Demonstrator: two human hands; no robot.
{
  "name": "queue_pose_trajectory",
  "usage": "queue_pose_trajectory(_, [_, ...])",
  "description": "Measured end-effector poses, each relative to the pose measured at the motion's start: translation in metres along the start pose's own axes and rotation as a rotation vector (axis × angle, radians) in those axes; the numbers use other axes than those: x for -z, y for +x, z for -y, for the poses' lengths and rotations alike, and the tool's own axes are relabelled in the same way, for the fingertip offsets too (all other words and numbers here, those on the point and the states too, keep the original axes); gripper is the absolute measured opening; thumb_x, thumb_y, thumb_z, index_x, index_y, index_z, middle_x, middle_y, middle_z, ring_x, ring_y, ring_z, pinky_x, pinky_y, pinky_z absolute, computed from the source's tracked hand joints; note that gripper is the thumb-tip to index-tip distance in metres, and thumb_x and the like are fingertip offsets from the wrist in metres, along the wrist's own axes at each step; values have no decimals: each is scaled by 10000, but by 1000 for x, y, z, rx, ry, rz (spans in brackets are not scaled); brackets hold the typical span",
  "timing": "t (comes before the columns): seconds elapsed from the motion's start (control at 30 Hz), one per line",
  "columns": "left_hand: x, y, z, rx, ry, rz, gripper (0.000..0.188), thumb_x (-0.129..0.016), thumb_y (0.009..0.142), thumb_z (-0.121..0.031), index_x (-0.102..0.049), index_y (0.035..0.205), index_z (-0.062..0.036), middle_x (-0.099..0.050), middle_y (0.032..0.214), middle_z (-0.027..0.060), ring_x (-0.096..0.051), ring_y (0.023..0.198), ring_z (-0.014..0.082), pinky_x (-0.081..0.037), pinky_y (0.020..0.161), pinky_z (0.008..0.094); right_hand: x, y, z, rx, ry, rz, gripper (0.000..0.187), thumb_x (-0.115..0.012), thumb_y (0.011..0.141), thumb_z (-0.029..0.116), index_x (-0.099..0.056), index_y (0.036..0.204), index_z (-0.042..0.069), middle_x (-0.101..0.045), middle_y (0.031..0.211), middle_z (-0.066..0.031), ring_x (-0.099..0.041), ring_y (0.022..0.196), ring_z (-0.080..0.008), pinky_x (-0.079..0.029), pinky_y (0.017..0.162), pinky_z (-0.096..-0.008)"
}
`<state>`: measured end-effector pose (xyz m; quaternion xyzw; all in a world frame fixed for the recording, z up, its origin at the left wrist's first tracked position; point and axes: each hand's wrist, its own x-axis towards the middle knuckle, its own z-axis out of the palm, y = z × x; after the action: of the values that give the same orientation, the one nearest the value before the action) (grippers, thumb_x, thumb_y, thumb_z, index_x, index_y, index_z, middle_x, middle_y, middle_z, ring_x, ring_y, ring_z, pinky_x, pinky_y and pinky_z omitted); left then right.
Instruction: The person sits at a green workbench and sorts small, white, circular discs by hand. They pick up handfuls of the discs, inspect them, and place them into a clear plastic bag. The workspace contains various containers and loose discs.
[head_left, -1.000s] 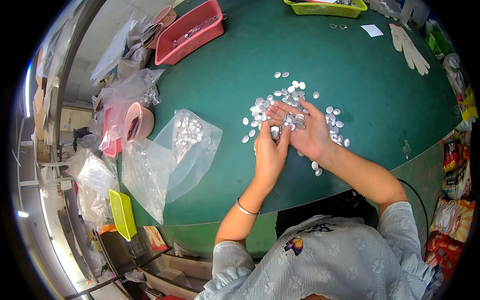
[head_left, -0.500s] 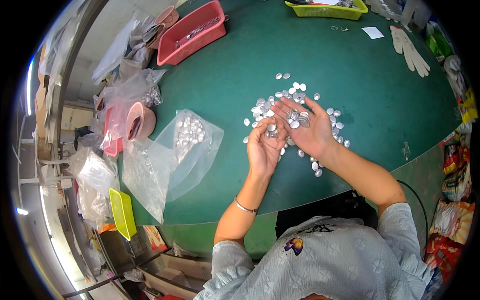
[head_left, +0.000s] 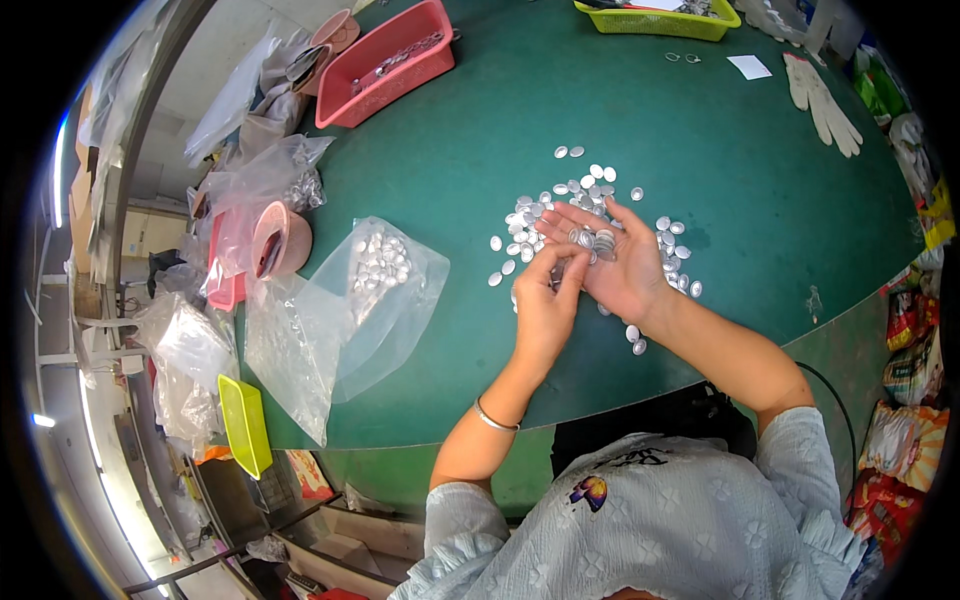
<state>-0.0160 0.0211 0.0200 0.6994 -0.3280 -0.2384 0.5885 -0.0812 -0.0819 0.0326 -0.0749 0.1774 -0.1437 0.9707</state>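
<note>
My right hand (head_left: pixel 632 274) is turned palm up over the table, fingers stretched out, with a small heap of oval silver metal discs (head_left: pixel 603 242) lying in it. Against its finger side, my left hand (head_left: pixel 544 310) is bent in a pinch; a few more discs (head_left: pixel 558 272) show between its fingers, partly hidden. Around and beneath both hands, many loose oval discs (head_left: pixel 522 218) are scattered on the green table (head_left: pixel 480 340). Some of the pile is covered by my hands. To the left, a clear plastic bag (head_left: pixel 415 300) lies flat with similar silver pieces (head_left: pixel 380 268) inside.
A pink bin (head_left: pixel 400 85) of metal parts stands at the far left, near a pink cup (head_left: pixel 285 240). A yellow-green basket (head_left: pixel 655 25) is at the far edge. On the right lie a white card (head_left: pixel 748 67) and a glove (head_left: pixel 822 105). A yellow tray (head_left: pixel 243 425) hangs by the left edge.
My left hand has moved up and right, closer to my right palm, and its fingers have drawn together. The right hand stays nearly in place with discs in its palm.
</note>
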Motion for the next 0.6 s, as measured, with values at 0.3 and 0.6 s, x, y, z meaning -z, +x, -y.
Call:
queue_pose_trajectory(0.3, [12, 5, 2, 272, -955, 126, 195, -434, 942, -196, -517, 933, -19, -497, 730, 31, -420, 568, 59, -289, 407, 176, 2, 2, 0, -9, 69, 54, 552, -375, 931, 370, -408, 1245, -83, -442, 1274, -218, -433, 1209, -311, -318, 1054, -422])
queue_pose_trajectory(0.6, [-2, 5, 2, -78, 86, -178, 93, -599, 828, 8, -603, 921, 23, -538, 683, -15, -469, 567, 28, -399, 516, 185, 0, -2, -5, 32, -130, 66, 572, -302, 948, 390, -432, 1226, -93, -485, 1225, -207, -436, 1188, -262, -295, 1064, -384])
